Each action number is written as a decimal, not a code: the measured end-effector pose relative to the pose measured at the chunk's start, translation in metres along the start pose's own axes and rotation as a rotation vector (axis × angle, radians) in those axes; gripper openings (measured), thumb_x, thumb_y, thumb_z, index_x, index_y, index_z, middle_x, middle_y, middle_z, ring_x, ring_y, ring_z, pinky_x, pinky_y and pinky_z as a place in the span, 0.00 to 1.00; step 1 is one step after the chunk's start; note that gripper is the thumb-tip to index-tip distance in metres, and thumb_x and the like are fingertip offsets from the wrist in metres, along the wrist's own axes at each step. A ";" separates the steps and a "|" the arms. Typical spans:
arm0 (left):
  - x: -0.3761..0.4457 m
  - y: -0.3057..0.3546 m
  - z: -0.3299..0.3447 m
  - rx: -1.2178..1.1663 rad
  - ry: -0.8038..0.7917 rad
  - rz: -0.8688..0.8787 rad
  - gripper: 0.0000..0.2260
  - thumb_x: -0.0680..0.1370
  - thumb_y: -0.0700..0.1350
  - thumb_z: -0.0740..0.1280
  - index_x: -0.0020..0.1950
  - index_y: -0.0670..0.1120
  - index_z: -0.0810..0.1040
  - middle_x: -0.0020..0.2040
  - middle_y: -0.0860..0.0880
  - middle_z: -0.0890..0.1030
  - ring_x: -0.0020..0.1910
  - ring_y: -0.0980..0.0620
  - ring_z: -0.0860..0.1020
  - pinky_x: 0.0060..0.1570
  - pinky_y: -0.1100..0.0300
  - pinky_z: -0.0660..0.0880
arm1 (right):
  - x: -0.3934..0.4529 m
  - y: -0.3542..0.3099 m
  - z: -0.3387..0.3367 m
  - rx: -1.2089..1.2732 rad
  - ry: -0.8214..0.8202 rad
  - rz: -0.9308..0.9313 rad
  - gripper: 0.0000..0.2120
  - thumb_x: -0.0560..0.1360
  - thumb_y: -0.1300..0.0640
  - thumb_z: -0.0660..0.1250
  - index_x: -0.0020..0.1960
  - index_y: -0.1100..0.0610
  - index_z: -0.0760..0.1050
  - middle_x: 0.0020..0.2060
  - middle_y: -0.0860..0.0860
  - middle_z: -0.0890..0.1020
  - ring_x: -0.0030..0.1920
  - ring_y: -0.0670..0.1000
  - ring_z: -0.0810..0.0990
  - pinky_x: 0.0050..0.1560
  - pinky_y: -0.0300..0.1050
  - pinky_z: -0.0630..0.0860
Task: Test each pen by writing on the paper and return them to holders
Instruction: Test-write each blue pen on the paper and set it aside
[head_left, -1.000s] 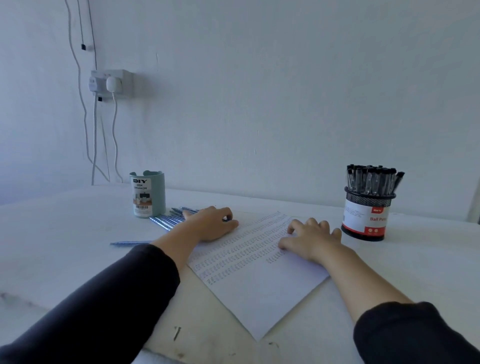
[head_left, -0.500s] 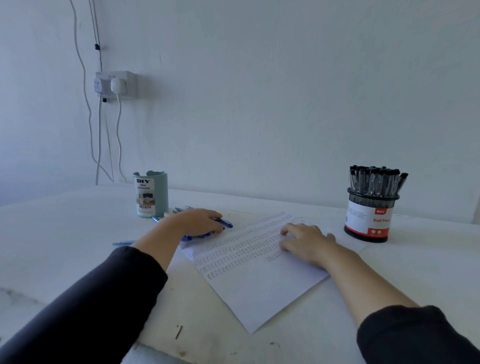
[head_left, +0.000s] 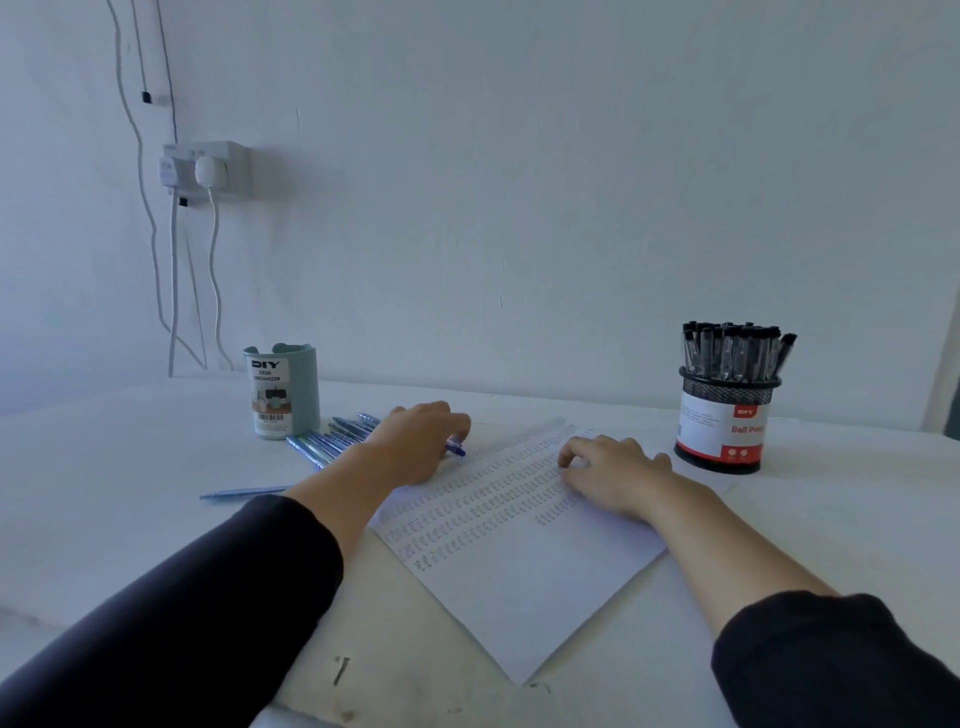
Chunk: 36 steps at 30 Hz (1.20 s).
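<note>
A white sheet of paper (head_left: 519, 587) with rows of small written marks lies at an angle on the table. My left hand (head_left: 415, 447) sits at its upper left corner, fingers curled over a blue pen (head_left: 457, 450) whose tip pokes out toward the paper. Behind that hand lies a heap of several blue pens (head_left: 327, 441), beside a teal holder (head_left: 283, 395). My right hand (head_left: 613, 475) rests on the paper's right part and holds nothing. At the right, a black mesh holder (head_left: 722, 421) is packed with black pens (head_left: 732, 353).
One loose blue pen (head_left: 244, 492) lies alone on the white table (head_left: 104, 467) left of my left forearm. A wall socket with plugs and hanging cables (head_left: 208, 171) is at the back left. The wall stands close behind both holders.
My left hand has curled round a blue pen from the heap, and its tip now shows past the fingers. My right hand stays on the paper.
</note>
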<state>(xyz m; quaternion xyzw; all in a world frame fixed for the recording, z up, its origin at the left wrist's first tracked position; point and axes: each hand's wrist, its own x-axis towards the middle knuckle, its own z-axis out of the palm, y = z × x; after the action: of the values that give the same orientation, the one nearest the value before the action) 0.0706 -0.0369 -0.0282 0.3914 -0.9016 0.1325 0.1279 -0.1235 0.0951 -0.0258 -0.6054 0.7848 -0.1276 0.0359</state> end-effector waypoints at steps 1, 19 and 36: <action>-0.001 -0.001 -0.001 -0.015 0.042 0.036 0.10 0.80 0.36 0.59 0.57 0.48 0.72 0.56 0.49 0.74 0.50 0.49 0.74 0.50 0.58 0.67 | 0.000 0.001 -0.001 -0.003 -0.004 -0.001 0.13 0.78 0.49 0.53 0.60 0.43 0.70 0.66 0.48 0.69 0.67 0.54 0.62 0.61 0.53 0.57; -0.004 0.021 -0.009 0.082 0.653 0.083 0.22 0.67 0.64 0.58 0.27 0.48 0.76 0.32 0.51 0.68 0.25 0.53 0.64 0.38 0.57 0.63 | -0.001 0.005 -0.004 0.034 -0.019 0.019 0.13 0.76 0.49 0.58 0.60 0.41 0.70 0.67 0.48 0.68 0.69 0.54 0.61 0.64 0.53 0.55; -0.007 0.019 -0.006 -0.180 0.530 0.168 0.11 0.68 0.30 0.71 0.49 0.36 0.80 0.52 0.37 0.74 0.28 0.43 0.78 0.25 0.52 0.77 | 0.000 0.007 -0.005 0.014 -0.031 0.047 0.13 0.76 0.47 0.59 0.60 0.41 0.69 0.67 0.48 0.68 0.69 0.54 0.60 0.65 0.54 0.55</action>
<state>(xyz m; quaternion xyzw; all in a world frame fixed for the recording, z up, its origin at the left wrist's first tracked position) 0.0621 -0.0178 -0.0275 0.2543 -0.8741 0.1599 0.3817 -0.1306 0.0978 -0.0228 -0.5882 0.7974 -0.1230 0.0554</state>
